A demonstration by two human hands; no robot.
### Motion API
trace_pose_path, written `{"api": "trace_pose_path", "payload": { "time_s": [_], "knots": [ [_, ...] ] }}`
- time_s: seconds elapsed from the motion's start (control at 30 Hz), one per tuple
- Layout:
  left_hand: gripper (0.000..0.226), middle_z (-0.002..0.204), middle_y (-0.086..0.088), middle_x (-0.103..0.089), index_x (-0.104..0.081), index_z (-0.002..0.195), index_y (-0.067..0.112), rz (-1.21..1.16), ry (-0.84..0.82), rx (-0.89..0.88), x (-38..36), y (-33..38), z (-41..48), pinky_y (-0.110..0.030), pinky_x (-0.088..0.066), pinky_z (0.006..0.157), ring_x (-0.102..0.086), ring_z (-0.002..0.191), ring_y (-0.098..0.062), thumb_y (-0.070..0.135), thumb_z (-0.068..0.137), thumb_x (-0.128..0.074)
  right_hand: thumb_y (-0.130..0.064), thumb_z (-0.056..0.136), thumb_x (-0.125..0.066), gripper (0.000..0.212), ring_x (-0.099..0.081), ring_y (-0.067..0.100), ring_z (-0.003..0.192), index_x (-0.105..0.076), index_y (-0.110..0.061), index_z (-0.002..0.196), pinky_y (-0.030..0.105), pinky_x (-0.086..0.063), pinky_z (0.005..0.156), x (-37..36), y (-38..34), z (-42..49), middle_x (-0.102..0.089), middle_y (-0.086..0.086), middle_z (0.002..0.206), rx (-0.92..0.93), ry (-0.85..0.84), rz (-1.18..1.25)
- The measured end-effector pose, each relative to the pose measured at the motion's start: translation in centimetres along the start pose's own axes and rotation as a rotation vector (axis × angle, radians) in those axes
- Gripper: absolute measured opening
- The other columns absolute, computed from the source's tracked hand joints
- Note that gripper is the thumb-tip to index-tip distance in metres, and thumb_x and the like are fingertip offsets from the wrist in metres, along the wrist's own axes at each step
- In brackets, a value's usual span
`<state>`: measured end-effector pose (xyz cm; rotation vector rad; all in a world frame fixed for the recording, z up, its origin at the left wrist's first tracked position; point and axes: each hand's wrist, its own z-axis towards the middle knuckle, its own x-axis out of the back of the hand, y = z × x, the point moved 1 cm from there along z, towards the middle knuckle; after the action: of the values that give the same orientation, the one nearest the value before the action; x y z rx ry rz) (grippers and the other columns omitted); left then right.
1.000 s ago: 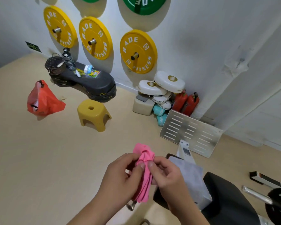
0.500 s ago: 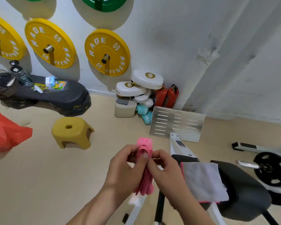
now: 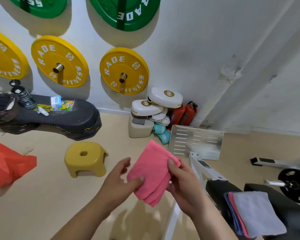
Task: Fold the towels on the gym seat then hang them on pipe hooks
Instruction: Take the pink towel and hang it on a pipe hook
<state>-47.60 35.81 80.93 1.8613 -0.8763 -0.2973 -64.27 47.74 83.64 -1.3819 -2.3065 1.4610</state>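
Both forearms reach up from the bottom edge toward the middle of the view. The right hand (image 3: 182, 186) pinches the upper right corner of a folded pink towel (image 3: 151, 172), thumb on top, fingers curled behind the cloth. The left hand (image 3: 119, 181) is half open: its thumb presses the towel's left edge while the fingers spread loose behind it, not closed on the cloth. The towel hangs in the air between the two hands, above the floor, its layered edges at the lower right. Low to the right, a stack of folded towels (image 3: 256, 213), grey on top with pink and blue edges showing, lies on the black seat (image 3: 220, 189). Past the hands a yellow stool (image 3: 85, 158) stands on the floor, with a slotted metal plate (image 3: 196, 141) leaning to its right. Farther back, yellow plates (image 3: 124, 71) and green ones hang on the white wall.
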Motion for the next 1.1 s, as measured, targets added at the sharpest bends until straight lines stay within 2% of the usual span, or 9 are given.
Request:
{"api": "trace_pose_path", "payload": {
  "time_s": [0.1,0.27,0.4,0.5,0.6,0.7,0.8,0.93,1.1],
  "knots": [
    [0.061,0.123,-0.006,-0.074,-0.069,0.126,0.018,-0.316,-0.289,0.158,0.9,1.0,3.3,-0.054,-0.049,0.109,-0.069,0.113,-0.023,0.039,0.072,-0.088,-0.018,0.105,-0.05,0.031,-0.067,0.03,0.115,-0.06,-0.005,0.131,0.051,-0.054,0.101,0.0,-2.2,2.0,-0.07,0.021,0.127,0.019,-0.017,0.101],
    [0.053,0.119,-0.016,-0.073,-0.07,0.121,0.006,-0.546,-0.374,0.198,-0.3,6.0,8.4,-0.047,-0.054,0.1,-0.068,0.102,-0.026,0.016,0.071,-0.08,-0.016,0.102,-0.054,0.031,-0.067,0.026,0.102,-0.06,-0.005,0.131,0.05,-0.055,0.096,2.9,-5.5,6.2,-0.071,0.015,0.117,0.027,-0.034,0.269],
    [0.043,0.099,-0.013,-0.072,-0.069,0.111,0.003,-0.459,-0.378,0.044,-3.2,13.8,13.2,-0.041,-0.048,0.08,-0.063,0.088,-0.027,0.006,0.068,-0.069,-0.015,0.097,-0.063,0.017,-0.068,0.026,0.092,-0.06,-0.01,0.113,0.053,-0.057,0.094,6.6,-8.8,10.7,-0.072,0.013,0.095,-0.049,0.066,-0.076],
    [0.037,0.091,-0.015,-0.069,-0.062,0.11,0.002,-0.272,-0.392,-0.084,-6.2,19.5,17.7,-0.036,-0.042,0.062,-0.059,0.077,-0.027,0.006,0.074,-0.073,-0.025,0.077,-0.079,0.046,-0.073,0.021,0.105,-0.066,-0.018,0.121,0.045,-0.057,0.09,9.3,-13.6,14.1,-0.08,0.004,0.106,-0.02,0.153,-0.412],
    [0.018,0.092,-0.014,-0.075,-0.063,0.103,0.009,-0.118,-0.411,-0.19,-9.7,25.0,22.4,-0.025,-0.048,0.053,-0.066,0.068,-0.02,-0.001,0.089,-0.069,-0.027,0.068,-0.083,0.066,-0.072,0.012,0.11,-0.062,-0.029,0.131,0.037,-0.054,0.096,11.6,-21.1,17.5,-0.076,-0.008,0.119,0.129,0.102,-0.51],
    [0.02,0.099,-0.017,-0.076,-0.063,0.105,0.01,-0.087,-0.488,-0.275,-13.1,31.3,26.6,-0.026,-0.053,0.064,-0.07,0.081,-0.022,-0.005,0.092,-0.065,-0.02,0.067,-0.088,0.074,-0.067,0.007,0.12,-0.059,-0.033,0.134,0.033,-0.052,0.105,13.5,-29.7,20.3,-0.072,-0.009,0.127,0.247,0.023,-0.513],
    [0.023,0.099,-0.016,-0.076,-0.059,0.111,0.006,-0.068,-0.562,-0.366,-15.8,38.0,30.8,-0.033,-0.053,0.073,-0.07,0.086,-0.022,-0.007,0.093,-0.064,-0.01,0.071,-0.084,0.063,-0.069,0.023,0.119,-0.063,-0.019,0.131,0.04,-0.054,0.102,14.4,-37.7,22.7,-0.074,0.008,0.124,0.305,-0.068,-0.51],
    [0.02,0.095,-0.009,-0.076,-0.06,0.112,0.006,0.01,-0.578,-0.483,-19.2,47.3,36.8,-0.03,-0.053,0.069,-0.07,0.082,-0.018,-0.001,0.095,-0.064,-0.006,0.068,-0.082,0.054,-0.07,0.03,0.11,-0.064,-0.004,0.119,0.039,-0.057,0.094,15.6,-48.2,25.7,-0.074,0.019,0.116,0.396,0.01,-0.557],
    [0.012,0.094,-0.018,-0.072,-0.066,0.105,0.012,0.13,-0.497,-0.633,-22.8,57.4,44.7,-0.023,-0.053,0.057,-0.067,0.068,-0.012,0.011,0.094,-0.07,-0.02,0.082,-0.077,0.037,-0.072,0.019,0.102,-0.073,-0.019,0.119,0.031,-0.058,0.083,15.5,-59.7,28.6,-0.076,0.008,0.117,0.468,-0.002,-0.584]
  ]
}}
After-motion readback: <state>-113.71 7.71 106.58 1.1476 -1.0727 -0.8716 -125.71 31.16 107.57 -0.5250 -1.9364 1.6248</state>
